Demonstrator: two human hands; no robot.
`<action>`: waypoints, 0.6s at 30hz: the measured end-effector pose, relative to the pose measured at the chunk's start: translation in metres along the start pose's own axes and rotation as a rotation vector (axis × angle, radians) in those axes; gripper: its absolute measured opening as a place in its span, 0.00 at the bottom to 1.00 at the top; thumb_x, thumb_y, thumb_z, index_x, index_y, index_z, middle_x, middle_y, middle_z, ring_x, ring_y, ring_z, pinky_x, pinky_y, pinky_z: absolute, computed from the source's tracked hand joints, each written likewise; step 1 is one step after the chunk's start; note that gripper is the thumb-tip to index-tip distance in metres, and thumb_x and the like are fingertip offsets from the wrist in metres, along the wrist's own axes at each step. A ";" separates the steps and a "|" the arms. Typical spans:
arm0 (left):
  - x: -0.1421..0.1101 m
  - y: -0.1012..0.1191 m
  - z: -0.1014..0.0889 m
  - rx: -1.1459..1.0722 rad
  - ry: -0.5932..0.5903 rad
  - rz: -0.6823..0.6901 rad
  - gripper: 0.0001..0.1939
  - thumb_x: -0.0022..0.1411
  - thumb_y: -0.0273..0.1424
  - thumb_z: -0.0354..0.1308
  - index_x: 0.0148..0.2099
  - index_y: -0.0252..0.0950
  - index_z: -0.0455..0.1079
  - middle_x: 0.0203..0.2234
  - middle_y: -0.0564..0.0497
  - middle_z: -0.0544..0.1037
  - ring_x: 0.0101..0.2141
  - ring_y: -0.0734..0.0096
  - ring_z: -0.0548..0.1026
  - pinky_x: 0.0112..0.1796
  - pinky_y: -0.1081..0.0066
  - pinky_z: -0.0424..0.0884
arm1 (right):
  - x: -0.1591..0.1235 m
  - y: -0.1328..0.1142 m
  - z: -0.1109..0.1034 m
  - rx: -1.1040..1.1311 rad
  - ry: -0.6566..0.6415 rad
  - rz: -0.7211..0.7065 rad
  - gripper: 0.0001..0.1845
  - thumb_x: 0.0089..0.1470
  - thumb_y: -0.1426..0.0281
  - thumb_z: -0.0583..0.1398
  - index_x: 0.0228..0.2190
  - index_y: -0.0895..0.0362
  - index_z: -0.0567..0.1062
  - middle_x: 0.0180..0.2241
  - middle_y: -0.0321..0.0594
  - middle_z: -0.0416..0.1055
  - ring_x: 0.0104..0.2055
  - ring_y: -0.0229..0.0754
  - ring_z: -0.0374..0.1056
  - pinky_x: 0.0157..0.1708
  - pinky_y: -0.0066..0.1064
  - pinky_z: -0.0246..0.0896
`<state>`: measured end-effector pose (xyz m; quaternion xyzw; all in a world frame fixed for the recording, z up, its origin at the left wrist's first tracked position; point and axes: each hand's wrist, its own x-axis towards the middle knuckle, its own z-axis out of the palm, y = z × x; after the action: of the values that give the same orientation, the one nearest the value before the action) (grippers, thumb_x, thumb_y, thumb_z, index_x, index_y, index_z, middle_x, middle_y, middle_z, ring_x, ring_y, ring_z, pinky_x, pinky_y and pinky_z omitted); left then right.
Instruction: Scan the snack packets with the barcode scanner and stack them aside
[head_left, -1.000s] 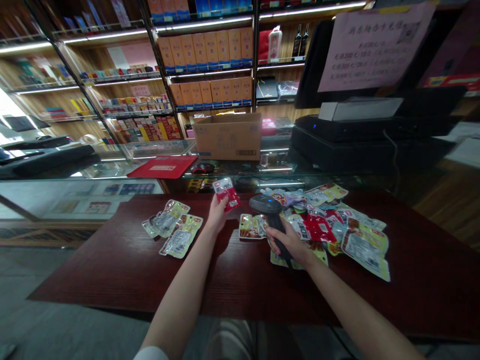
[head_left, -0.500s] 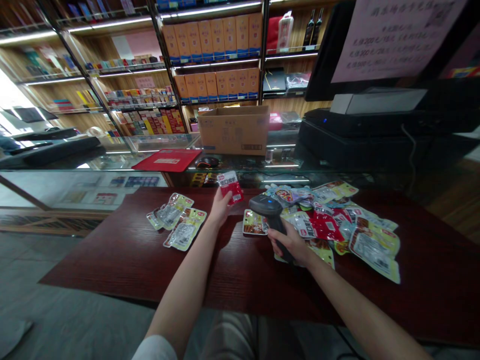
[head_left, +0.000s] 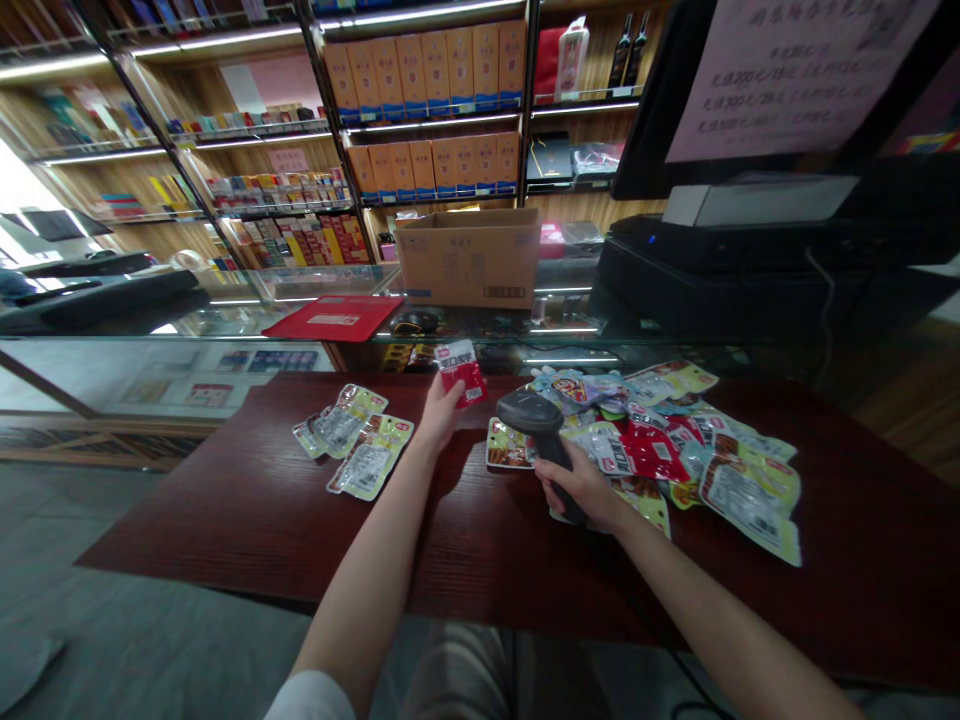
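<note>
My left hand (head_left: 441, 411) is closed on a red and white snack packet (head_left: 462, 374), held above the far side of the dark wooden table (head_left: 247, 520). In my right hand (head_left: 581, 488) is a black barcode scanner (head_left: 541, 425), its head facing left toward the packet. Below and behind the scanner spreads a pile of snack packets, yellow, red and blue, with a red packet (head_left: 655, 448) near its middle and a yellow one (head_left: 752, 492) at its right. Left of my left arm lie several yellow packets (head_left: 369, 458) with their silvery clear sides up.
A glass counter stands beyond the table, bearing an open cardboard box (head_left: 469, 262), a red mat (head_left: 337, 318) and a black mouse (head_left: 415, 323). A black monitor with a paper sign (head_left: 795, 80) rises at the right. The scanner's cable (head_left: 694, 675) hangs near my right forearm.
The blue light on top of the scanner has gone out. Both hands, the held packet and the scanner stay almost in place.
</note>
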<state>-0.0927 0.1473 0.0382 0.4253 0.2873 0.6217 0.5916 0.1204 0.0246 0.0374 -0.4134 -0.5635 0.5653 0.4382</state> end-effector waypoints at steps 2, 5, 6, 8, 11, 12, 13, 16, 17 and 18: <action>0.001 -0.002 -0.002 0.004 -0.002 -0.004 0.26 0.52 0.37 0.70 0.51 0.37 0.67 0.43 0.45 0.80 0.42 0.61 0.81 0.49 0.56 0.74 | 0.000 0.001 -0.001 0.017 0.006 0.000 0.18 0.55 0.56 0.62 0.38 0.54 0.63 0.12 0.22 0.61 0.10 0.33 0.54 0.13 0.24 0.51; 0.002 -0.004 -0.003 0.068 0.045 0.005 0.25 0.53 0.37 0.69 0.50 0.36 0.68 0.42 0.46 0.80 0.40 0.64 0.80 0.47 0.59 0.75 | 0.000 0.002 -0.003 0.045 0.009 -0.025 0.18 0.55 0.56 0.63 0.36 0.53 0.62 0.13 0.21 0.62 0.10 0.32 0.54 0.13 0.23 0.51; 0.002 -0.004 -0.004 0.105 0.070 0.015 0.24 0.53 0.37 0.68 0.49 0.36 0.68 0.41 0.47 0.80 0.38 0.65 0.80 0.46 0.61 0.75 | 0.001 0.001 -0.004 0.052 0.011 -0.036 0.18 0.55 0.56 0.63 0.36 0.52 0.61 0.14 0.21 0.61 0.10 0.31 0.54 0.13 0.23 0.51; 0.002 0.000 -0.004 0.189 0.111 0.044 0.22 0.53 0.36 0.67 0.49 0.35 0.69 0.39 0.48 0.80 0.36 0.68 0.78 0.44 0.63 0.74 | 0.001 0.000 -0.005 0.063 0.013 -0.048 0.18 0.54 0.56 0.63 0.35 0.52 0.61 0.14 0.21 0.61 0.10 0.31 0.54 0.13 0.23 0.50; -0.001 0.011 -0.007 0.311 0.135 0.074 0.20 0.53 0.35 0.65 0.47 0.35 0.70 0.38 0.48 0.79 0.35 0.68 0.77 0.42 0.65 0.73 | 0.001 -0.004 -0.007 0.060 0.025 -0.068 0.19 0.54 0.56 0.63 0.36 0.52 0.60 0.12 0.21 0.62 0.10 0.32 0.53 0.13 0.23 0.51; -0.003 0.016 -0.009 0.355 0.144 0.083 0.19 0.53 0.35 0.64 0.47 0.35 0.70 0.37 0.48 0.79 0.35 0.67 0.77 0.42 0.65 0.73 | 0.001 -0.005 -0.008 0.061 0.027 -0.073 0.19 0.54 0.55 0.63 0.36 0.52 0.60 0.12 0.21 0.62 0.10 0.32 0.53 0.13 0.23 0.51; -0.005 0.021 -0.012 0.408 0.160 0.090 0.18 0.53 0.35 0.64 0.46 0.35 0.71 0.37 0.48 0.79 0.35 0.65 0.77 0.42 0.65 0.73 | 0.001 -0.007 -0.008 0.065 0.031 -0.077 0.19 0.54 0.55 0.63 0.36 0.52 0.60 0.11 0.21 0.61 0.10 0.32 0.53 0.13 0.23 0.51; -0.015 0.037 -0.025 0.665 0.247 0.106 0.14 0.53 0.33 0.61 0.43 0.35 0.71 0.35 0.47 0.79 0.37 0.61 0.77 0.45 0.62 0.72 | -0.001 -0.014 -0.010 0.095 0.062 -0.076 0.19 0.53 0.56 0.64 0.34 0.51 0.60 0.12 0.21 0.61 0.10 0.32 0.53 0.13 0.24 0.52; -0.018 0.042 -0.031 0.786 0.277 0.101 0.13 0.53 0.33 0.60 0.42 0.35 0.71 0.35 0.46 0.79 0.38 0.60 0.77 0.46 0.61 0.71 | -0.001 -0.016 -0.011 0.099 0.079 -0.075 0.19 0.53 0.57 0.64 0.33 0.52 0.61 0.13 0.22 0.61 0.10 0.32 0.53 0.13 0.24 0.53; -0.022 0.048 -0.037 0.910 0.299 0.093 0.13 0.54 0.33 0.59 0.42 0.35 0.70 0.36 0.45 0.79 0.39 0.58 0.77 0.47 0.60 0.71 | -0.002 -0.019 -0.012 0.101 0.099 -0.075 0.18 0.52 0.58 0.65 0.32 0.52 0.61 0.13 0.22 0.61 0.10 0.31 0.54 0.13 0.25 0.54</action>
<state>-0.1500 0.1244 0.0573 0.5596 0.5928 0.5129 0.2692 0.1336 0.0255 0.0561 -0.3969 -0.5271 0.5551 0.5064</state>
